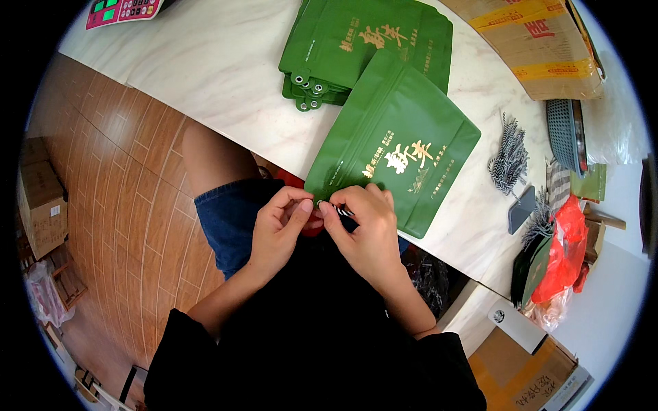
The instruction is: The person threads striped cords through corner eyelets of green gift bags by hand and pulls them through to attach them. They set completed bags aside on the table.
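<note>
A green pouch with gold print lies tilted over the table's near edge, its eyelet corner between my hands. My left hand pinches that corner with thumb and forefinger. In my right hand, thumb and fingers close on a black-and-white striped cord, right beside the eyelet. Most of the cord is hidden by the fingers, so whether it passes through the eyelet I cannot tell. Behind the pouch, partly under it, rests a stack of like green pouches, several metal eyelets showing at its corner.
Right of the pouch, a bundle of striped cords lies on the marble-patterned table, near a small dark block. A cardboard box and a grey-blue basket stand farther right. A pink calculator sits far left.
</note>
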A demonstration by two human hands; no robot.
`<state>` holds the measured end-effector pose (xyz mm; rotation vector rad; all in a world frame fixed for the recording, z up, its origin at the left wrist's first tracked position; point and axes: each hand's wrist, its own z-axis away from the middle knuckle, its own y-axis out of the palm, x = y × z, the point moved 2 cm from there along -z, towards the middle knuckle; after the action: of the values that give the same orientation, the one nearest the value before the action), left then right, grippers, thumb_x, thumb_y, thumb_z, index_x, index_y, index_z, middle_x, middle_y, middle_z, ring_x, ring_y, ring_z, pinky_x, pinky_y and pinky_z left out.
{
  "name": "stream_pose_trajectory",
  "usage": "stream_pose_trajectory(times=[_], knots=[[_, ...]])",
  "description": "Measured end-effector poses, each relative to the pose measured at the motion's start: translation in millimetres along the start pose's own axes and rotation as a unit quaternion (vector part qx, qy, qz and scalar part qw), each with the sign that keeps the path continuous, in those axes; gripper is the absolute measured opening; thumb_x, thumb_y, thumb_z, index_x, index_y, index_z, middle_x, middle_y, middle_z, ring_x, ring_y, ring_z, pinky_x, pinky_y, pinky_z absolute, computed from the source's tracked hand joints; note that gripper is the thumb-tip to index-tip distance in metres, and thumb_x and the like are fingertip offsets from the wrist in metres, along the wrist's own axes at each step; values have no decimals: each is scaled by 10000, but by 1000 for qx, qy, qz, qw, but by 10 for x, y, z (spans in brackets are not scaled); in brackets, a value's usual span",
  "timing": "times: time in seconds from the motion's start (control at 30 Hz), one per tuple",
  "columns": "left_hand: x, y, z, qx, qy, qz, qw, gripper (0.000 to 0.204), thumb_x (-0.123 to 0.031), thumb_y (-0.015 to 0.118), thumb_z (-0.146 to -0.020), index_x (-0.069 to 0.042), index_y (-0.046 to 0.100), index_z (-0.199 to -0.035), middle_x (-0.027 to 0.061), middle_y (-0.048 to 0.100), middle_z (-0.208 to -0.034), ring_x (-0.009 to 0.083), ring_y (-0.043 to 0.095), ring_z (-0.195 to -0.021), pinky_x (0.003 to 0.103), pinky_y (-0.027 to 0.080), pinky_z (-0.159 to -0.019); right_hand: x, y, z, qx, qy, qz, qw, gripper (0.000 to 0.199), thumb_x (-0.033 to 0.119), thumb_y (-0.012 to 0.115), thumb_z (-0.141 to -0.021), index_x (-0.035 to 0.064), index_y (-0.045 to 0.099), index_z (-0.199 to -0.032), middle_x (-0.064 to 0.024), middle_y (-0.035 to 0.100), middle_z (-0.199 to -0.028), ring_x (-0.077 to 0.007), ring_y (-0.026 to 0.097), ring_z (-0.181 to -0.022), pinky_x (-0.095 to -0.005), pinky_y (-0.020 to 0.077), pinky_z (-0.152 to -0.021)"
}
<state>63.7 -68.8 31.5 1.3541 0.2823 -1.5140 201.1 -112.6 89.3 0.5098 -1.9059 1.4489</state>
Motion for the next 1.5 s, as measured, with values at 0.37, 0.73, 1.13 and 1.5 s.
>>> stream_pose_trajectory(times=[0.37, 0.73, 1.13, 1.5], knots=[[12, -9, -1, 3, 10, -17, 1000, 133, -111, 501, -961, -5, 529, -1036, 47, 597, -960, 98, 598, -873, 251, 528, -772, 22, 52, -6, 7, -27, 46, 999, 137, 100, 684, -733, 87, 548, -721, -27, 518, -646, -220, 485, -625, -348, 324, -647], [178, -192, -126, -9, 73, -209, 975, 73, -38, 579, -892, 10, 577, -947, 49, 590, -864, 93, 591, -769, 223, 469, -651, 10, 21, -18, 40, -24, 61, 997, 158, 134, 702, -756, 65, 561, -777, -47, 558, -707, -234, 504, -671, -353, 336, -664], [651, -971, -81, -87, 33, -520, 849, 83, -39, 557, -865, 12, 579, -926, 158, 626, -796, 226, 638, -757, 333, 496, -678, -17, -91, -64, 59, 7, 37, 998, 106, 119, 675, -800, 39, 608, -818, -69, 599, -719, -249, 523, -684, -353, 365, -683], [647, -654, 141, 133, -255, -129, 949, 181, -135, 503, -934, -21, 509, -1074, 106, 608, -1008, 203, 604, -993, 329, 495, -869, -194, -464, 586, 142, 206, -113, 961, 173, 96, 646, -846, -4, 626, -985, -128, 618, -764, -186, 595, -643, -293, 457, -573]])
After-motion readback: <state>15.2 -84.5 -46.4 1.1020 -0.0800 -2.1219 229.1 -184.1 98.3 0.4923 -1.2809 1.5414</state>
